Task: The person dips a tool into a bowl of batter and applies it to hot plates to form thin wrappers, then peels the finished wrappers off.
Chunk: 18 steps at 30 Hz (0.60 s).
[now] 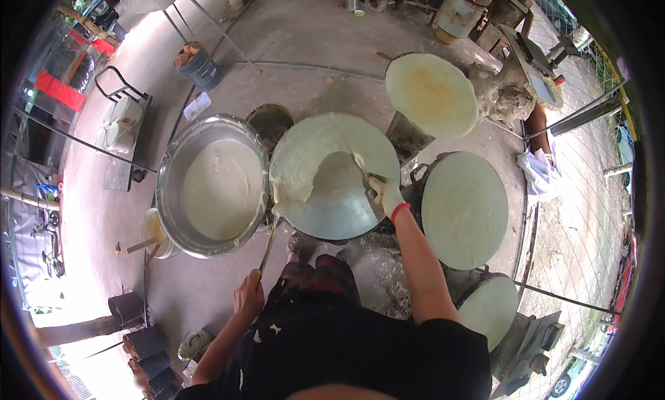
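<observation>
In front of me sits a round metal griddle point(339, 213), its far and left parts coated with pale batter point(305, 147) and its near part bare metal. My right hand point(385, 193), with a red band at the wrist, is closed round a scraper point(363, 170) whose edge meets the batter. My left hand point(249, 294) grips the long handle of a ladle point(270, 244); its batter-covered head is at the griddle's left rim, its exact shape unclear. Left of the griddle stands a large metal basin point(166, 185) with white batter point(223, 185) in it.
Coated round griddles stand to the right point(464, 209) and lower right point(490, 310). A round flatbread point(433, 95) lies beyond, at upper right. Behind the basin is a dark pot point(270, 119). A cart point(128, 144), a blue bucket point(199, 71) and a wire fence point(582, 213) are farther off.
</observation>
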Each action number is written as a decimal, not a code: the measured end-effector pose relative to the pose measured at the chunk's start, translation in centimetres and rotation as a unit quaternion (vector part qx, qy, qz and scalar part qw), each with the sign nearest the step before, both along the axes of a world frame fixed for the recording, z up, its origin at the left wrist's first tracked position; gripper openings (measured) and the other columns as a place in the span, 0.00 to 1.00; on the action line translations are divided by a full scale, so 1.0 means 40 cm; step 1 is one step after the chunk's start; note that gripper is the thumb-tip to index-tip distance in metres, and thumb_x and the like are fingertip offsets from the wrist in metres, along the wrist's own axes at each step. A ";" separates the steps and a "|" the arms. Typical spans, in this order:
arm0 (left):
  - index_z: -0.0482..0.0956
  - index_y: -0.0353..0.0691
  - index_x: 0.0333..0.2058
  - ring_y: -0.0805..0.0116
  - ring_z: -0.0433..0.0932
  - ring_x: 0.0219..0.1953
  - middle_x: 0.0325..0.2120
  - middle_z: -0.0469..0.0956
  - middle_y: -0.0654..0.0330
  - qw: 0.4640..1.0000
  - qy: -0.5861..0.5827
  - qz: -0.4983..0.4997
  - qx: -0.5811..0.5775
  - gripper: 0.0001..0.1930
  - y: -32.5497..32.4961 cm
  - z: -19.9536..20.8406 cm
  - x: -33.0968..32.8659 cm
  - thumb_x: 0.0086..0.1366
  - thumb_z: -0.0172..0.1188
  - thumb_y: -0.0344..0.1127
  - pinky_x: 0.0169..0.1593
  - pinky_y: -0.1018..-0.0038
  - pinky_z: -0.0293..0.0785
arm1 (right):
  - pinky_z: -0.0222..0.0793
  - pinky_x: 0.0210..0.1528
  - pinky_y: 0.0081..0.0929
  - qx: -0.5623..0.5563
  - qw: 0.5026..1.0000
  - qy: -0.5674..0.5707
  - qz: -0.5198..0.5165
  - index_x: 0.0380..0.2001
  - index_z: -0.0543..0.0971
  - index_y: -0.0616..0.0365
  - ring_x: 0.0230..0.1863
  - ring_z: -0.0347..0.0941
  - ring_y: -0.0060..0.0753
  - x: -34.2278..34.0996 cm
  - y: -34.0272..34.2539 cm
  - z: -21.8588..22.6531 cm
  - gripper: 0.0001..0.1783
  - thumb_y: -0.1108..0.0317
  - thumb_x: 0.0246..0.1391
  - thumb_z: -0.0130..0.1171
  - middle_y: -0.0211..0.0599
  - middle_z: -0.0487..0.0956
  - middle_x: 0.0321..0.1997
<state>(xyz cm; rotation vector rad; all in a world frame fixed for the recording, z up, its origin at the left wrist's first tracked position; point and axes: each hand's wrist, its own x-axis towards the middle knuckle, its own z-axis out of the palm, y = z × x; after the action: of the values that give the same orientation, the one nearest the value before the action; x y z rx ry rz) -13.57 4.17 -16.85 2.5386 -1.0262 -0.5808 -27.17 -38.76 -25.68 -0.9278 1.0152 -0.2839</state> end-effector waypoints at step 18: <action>0.70 0.35 0.46 0.45 0.76 0.31 0.29 0.75 0.46 0.957 0.052 -0.137 -0.251 0.17 0.194 -0.022 0.233 0.57 0.55 0.27 0.34 0.62 0.72 | 0.49 0.13 0.17 0.084 0.995 0.043 -0.036 0.41 0.75 0.56 0.13 0.59 0.16 -0.108 0.598 0.064 0.17 0.57 0.53 0.58 0.25 0.67 0.18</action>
<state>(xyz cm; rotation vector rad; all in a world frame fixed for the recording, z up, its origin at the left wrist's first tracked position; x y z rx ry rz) -4.26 11.93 -17.73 1.9226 -1.3037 -0.4463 -31.51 -14.83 -23.11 -0.7572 1.1357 -0.2178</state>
